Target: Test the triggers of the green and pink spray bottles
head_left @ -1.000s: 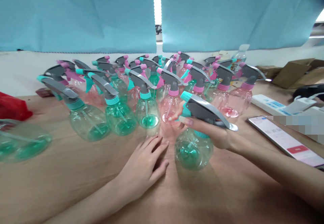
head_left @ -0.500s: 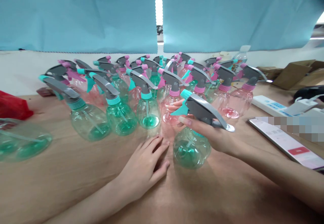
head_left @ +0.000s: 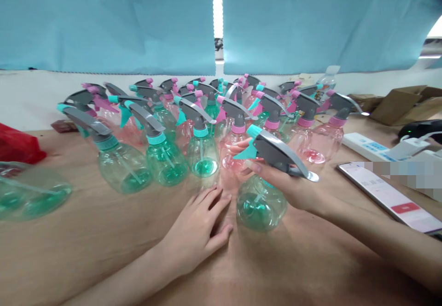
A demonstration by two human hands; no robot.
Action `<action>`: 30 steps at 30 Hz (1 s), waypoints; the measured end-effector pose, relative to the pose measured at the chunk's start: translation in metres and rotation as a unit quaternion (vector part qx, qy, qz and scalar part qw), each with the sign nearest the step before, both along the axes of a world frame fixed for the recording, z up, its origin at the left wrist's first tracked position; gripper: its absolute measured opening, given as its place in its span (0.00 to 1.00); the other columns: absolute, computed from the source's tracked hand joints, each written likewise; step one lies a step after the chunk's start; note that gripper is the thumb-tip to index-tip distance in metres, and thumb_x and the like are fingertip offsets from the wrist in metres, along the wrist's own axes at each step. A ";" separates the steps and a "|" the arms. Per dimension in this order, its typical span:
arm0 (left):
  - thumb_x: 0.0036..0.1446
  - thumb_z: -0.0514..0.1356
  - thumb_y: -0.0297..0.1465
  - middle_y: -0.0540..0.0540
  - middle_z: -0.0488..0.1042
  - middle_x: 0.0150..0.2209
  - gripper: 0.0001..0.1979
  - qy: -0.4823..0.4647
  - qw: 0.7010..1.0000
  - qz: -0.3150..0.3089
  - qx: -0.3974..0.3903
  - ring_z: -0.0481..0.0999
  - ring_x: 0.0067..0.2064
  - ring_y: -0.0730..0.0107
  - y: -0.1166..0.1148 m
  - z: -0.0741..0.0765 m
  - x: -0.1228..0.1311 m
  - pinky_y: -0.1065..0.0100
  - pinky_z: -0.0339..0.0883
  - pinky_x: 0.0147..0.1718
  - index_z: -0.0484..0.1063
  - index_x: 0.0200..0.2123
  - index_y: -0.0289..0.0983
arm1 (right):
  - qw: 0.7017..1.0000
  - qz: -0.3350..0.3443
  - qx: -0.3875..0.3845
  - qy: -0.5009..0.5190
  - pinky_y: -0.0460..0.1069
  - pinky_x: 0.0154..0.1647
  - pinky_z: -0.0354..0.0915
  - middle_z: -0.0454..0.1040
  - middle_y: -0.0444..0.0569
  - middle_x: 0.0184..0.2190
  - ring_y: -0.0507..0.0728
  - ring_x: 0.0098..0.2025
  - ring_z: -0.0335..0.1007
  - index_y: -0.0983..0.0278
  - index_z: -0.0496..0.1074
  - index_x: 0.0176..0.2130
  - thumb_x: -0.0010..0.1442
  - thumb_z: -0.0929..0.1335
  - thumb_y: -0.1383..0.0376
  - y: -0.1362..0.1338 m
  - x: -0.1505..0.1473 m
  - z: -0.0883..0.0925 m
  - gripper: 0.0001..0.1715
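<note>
Just right of the middle, a clear green spray bottle (head_left: 260, 207) with a grey head and turquoise nozzle stands upright on the table. My right hand (head_left: 279, 177) is round its neck, below the spray head, with the thumb in front and fingertips showing past the trigger. The bottle hides part of those fingers. To the left of the bottle, my left hand (head_left: 198, 227) lies flat on the wood, fingers loosely spread and holding nothing. Behind both hands stand several more spray bottles, such as a green one (head_left: 203, 156) and a pink one (head_left: 324, 138).
A phone (head_left: 386, 195) and a white power strip (head_left: 366, 144) lie on the right. Behind them is an open cardboard box (head_left: 397, 105). At the left edge are a red plastic bag (head_left: 19, 144) and a green bottle (head_left: 44, 195) on its side. Blue curtains (head_left: 110, 20) hang at the back.
The whole view has shifted very slightly. Both hands and the held spray bottle stay in nearly the same places.
</note>
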State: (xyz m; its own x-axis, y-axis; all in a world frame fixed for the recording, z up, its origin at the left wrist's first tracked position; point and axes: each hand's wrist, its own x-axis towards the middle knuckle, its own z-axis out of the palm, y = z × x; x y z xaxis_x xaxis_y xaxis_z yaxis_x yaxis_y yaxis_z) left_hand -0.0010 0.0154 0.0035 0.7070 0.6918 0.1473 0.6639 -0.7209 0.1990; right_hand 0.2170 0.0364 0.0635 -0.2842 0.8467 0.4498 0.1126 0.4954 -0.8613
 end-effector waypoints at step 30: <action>0.64 0.54 0.35 0.35 0.61 0.62 0.23 -0.004 1.000 0.000 -0.006 0.58 0.62 0.50 -0.001 0.001 0.000 0.48 0.58 0.56 0.62 0.60 0.34 | 0.999 -0.018 -0.035 0.011 0.51 0.41 0.67 0.74 0.45 0.33 0.55 0.40 0.71 0.59 0.73 0.40 0.57 0.67 0.68 -0.003 -0.003 0.002 0.10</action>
State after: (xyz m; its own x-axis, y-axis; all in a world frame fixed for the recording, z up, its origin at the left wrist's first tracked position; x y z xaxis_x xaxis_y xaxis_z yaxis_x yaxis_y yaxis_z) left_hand -0.0009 0.0142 0.0041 0.7056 0.6937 0.1446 0.6627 -0.7182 0.2121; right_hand 0.2142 0.0336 0.0657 -0.2443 0.8856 0.3950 0.1094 0.4299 -0.8962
